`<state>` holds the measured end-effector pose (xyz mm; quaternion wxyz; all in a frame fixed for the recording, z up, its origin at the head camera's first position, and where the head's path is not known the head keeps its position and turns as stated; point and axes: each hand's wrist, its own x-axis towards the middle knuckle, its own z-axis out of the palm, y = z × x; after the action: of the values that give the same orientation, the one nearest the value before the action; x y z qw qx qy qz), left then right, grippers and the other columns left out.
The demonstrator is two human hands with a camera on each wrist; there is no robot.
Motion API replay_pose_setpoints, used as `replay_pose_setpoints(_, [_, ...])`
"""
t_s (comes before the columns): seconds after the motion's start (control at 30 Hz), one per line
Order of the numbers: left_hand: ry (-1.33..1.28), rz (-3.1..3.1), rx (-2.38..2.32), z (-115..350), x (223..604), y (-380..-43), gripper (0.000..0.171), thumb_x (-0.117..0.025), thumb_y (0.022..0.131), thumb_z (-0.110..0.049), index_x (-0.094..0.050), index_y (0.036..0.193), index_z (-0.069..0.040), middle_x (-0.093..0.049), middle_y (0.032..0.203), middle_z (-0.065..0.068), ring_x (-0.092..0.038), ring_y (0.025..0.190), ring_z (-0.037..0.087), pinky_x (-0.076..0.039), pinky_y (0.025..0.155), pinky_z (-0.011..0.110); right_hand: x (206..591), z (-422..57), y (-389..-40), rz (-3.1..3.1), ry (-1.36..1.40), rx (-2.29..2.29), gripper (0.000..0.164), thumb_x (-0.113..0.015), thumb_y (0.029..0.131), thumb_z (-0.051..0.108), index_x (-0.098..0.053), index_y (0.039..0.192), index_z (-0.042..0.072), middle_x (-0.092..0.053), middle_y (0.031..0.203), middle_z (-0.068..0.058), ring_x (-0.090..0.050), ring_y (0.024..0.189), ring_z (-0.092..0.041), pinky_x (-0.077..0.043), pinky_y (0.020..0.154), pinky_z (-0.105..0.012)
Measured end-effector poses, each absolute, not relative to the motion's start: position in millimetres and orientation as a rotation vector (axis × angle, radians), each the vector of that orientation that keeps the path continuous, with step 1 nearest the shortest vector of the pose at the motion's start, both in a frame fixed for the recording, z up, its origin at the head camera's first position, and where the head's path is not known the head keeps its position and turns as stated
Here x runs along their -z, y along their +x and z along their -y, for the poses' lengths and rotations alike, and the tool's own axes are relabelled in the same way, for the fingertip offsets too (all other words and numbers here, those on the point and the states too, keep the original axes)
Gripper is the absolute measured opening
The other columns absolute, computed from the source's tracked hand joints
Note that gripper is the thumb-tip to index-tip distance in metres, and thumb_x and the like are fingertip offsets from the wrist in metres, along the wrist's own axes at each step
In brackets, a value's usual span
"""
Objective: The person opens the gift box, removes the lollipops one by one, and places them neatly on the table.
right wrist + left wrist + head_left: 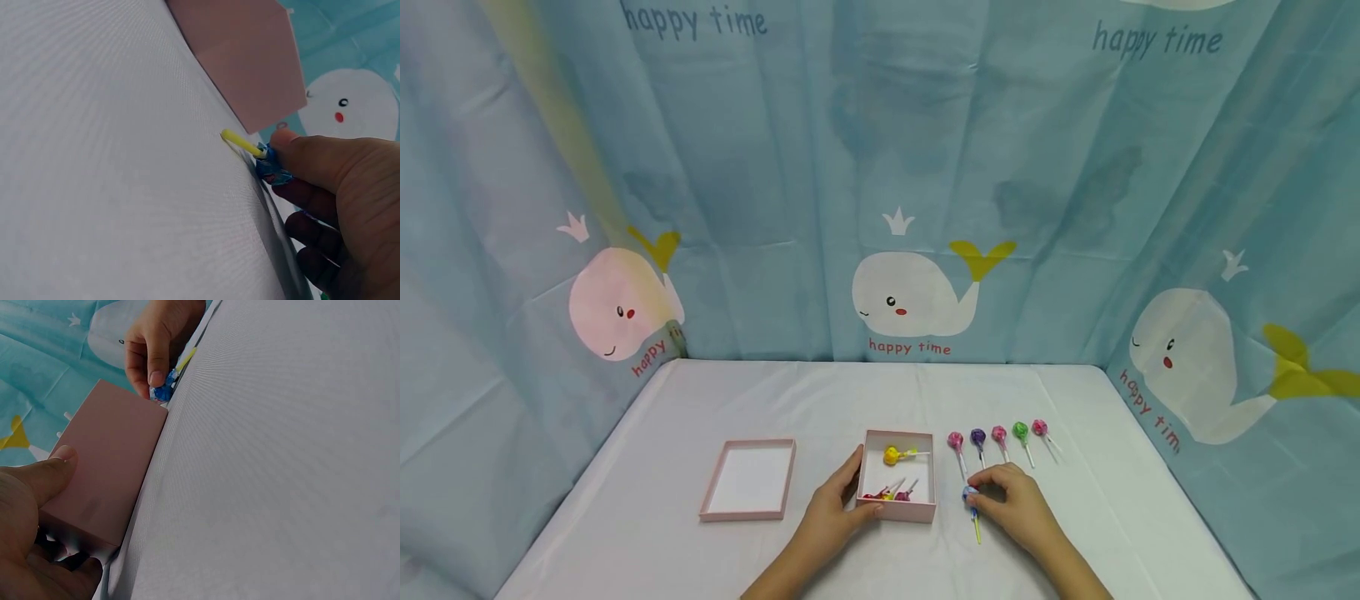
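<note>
My left hand [831, 508] grips the left front corner of an open pink box [901, 510], thumb on the front wall and fingers along the side. Inside the box, a yellow lollipop [891, 455] lies near the back, with several red, yellow and purplish lollipops [904, 495] by the front wall. To the right of the box, my right hand [1013, 502] pinches a blue-wrapped lollipop [968, 494] by its head between thumb and fingers. The yellow stick [240, 142] of this lollipop points toward the front of the table in the head view.
Behind my right hand, several lollipops stand out in a row, among them a purple one [977, 437] and a green one [1020, 430]. A pink box lid [748, 479] lies inside-up at the left. A whale-print curtain [917, 167] encloses the white table [647, 542].
</note>
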<state>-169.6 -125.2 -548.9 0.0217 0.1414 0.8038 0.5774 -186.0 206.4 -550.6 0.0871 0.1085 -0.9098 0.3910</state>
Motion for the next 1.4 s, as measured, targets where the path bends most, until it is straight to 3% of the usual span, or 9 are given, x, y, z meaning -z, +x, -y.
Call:
replay_pose_setpoints(0.6, [0.44,-2.495,-1.813,123,545,-167,0.099,-0.084,0.084,-0.029,-0.027,0.163,-0.009,-0.028,0.167,0.009,-0.032,0.152,0.03,-0.036,0.119,0.038,542,-209,-185,2.663,0.401,-1.154,0.026,-0.092,0.076,0.024,-0.076,0.095,0.032,-0.069,0.094,0.025,-0.062,0.094,-0.005,-0.057,0.086,-0.025])
replay_pose_setpoints(0.9, [0.507,-2.498,-1.844,118,545,-170,0.097,-0.085,0.084,-0.025,-0.029,0.161,-0.006,-0.031,0.166,0.015,-0.033,0.151,0.035,-0.037,0.118,0.039,514,-213,-185,2.579,0.448,-1.15,0.026,-0.09,0.079,0.021,-0.078,0.102,0.023,-0.071,0.104,0.023,-0.061,0.102,-0.003,-0.058,0.086,-0.03])
replay_pose_setpoints(1.3, [0.486,-2.479,-1.836,124,550,-169,0.098,-0.085,0.084,-0.024,-0.028,0.162,-0.005,-0.029,0.166,0.015,-0.031,0.151,0.035,-0.034,0.119,0.04,448,-186,-207,2.521,0.798,-1.083,0.028,-0.086,0.085,0.021,-0.074,0.103,0.04,-0.068,0.107,0.023,-0.061,0.108,-0.004,-0.06,0.089,-0.035])
replay_pose_setpoints(1.4, [0.475,-2.472,-1.845,125,550,-168,0.099,-0.085,0.084,-0.024,-0.028,0.162,-0.006,-0.029,0.166,0.015,-0.03,0.152,0.035,-0.034,0.12,0.04,433,-170,-219,2.51,0.966,-1.044,0.027,-0.084,0.087,0.021,-0.074,0.106,0.037,-0.069,0.109,0.021,-0.06,0.11,-0.006,-0.059,0.091,-0.036])
